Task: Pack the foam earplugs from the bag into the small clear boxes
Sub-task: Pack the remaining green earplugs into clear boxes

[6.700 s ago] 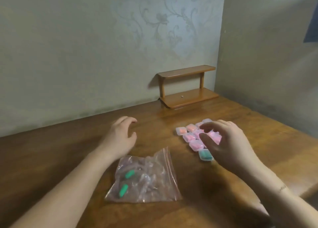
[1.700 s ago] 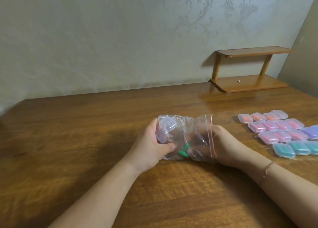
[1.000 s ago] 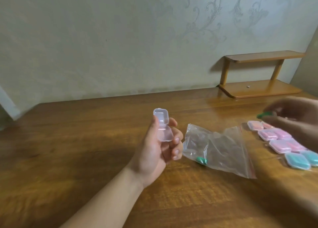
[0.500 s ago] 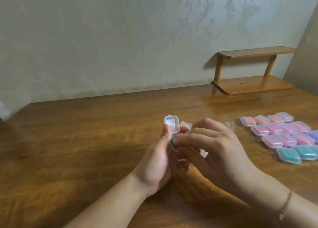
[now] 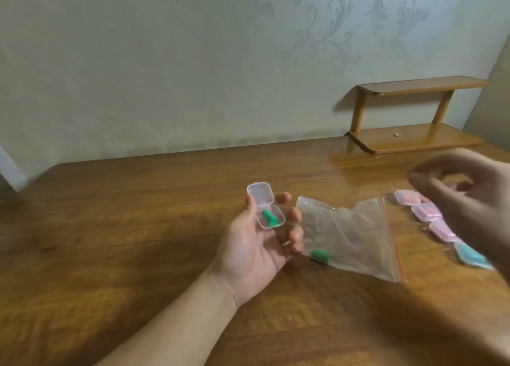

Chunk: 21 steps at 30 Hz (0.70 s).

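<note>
Green foam earplugs number two in view: one [image 5: 269, 218] lies inside the open clear box [image 5: 266, 210], the other [image 5: 320, 255] sits in the clear zip bag [image 5: 350, 238] near its lower left corner. The bag lies flat on the wooden tabletop [image 5: 124, 213], its red-striped mouth toward 3 o'clock, just beside the fingertips of the left hand [image 5: 255, 244].

One box is open, its hinged lid standing up toward 12 o'clock. The left hand is palm up, forearm coming in from 7 o'clock; the box rests on the fingers, with the thumb against its left side and the fingers loosely curled under and beside it, so this grip has hold of the box. A ring shows on one finger.

At 3 o'clock of the bag, closed filled boxes [image 5: 426, 212] lie together on the tabletop: three pink ones and one teal one can be counted, and more may be hidden behind the right hand [image 5: 469, 200].

The right hand hangs above those boxes, well apart from the left hand, badly blurred. Its fingers look bent with thumb and forefinger drawn toward each other, but whether this grip holds anything I cannot tell.

A small two-tier wooden shelf [image 5: 414, 117] stands at 1 o'clock against the patterned wall.
</note>
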Available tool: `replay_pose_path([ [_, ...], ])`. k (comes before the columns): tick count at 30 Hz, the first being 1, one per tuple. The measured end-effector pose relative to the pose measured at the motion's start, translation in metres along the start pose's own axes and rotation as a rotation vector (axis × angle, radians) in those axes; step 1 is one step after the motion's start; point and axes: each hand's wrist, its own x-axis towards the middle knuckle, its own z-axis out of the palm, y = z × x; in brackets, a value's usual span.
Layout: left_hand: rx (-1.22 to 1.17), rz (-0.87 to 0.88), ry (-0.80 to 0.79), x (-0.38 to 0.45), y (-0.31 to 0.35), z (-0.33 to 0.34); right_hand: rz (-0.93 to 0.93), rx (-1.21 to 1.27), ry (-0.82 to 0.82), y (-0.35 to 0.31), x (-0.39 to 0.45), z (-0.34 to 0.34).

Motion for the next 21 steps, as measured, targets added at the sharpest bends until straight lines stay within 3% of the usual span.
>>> replay_pose_path([
  [3, -0.136, 0.015, 0.061, 0.004, 0.002, -0.003, 0.189, -0.217, -0.368, 0.029, 0.003, -0.007],
  [5, -0.153, 0.028, 0.082, 0.006, 0.001, -0.004, 0.188, -0.272, -0.575, 0.034, 0.0, 0.0],
  [8, -0.123, 0.001, 0.082, 0.007, -0.002, -0.003, 0.175, -0.243, -0.751, 0.034, -0.004, 0.009],
  [14, -0.078, -0.063, 0.023, 0.005, -0.006, -0.004, 0.156, -0.153, -0.815, 0.024, -0.011, 0.03],
  [21, -0.063, -0.079, 0.008, 0.007, -0.008, -0.007, 0.059, -0.203, -0.764, 0.006, -0.021, 0.053],
])
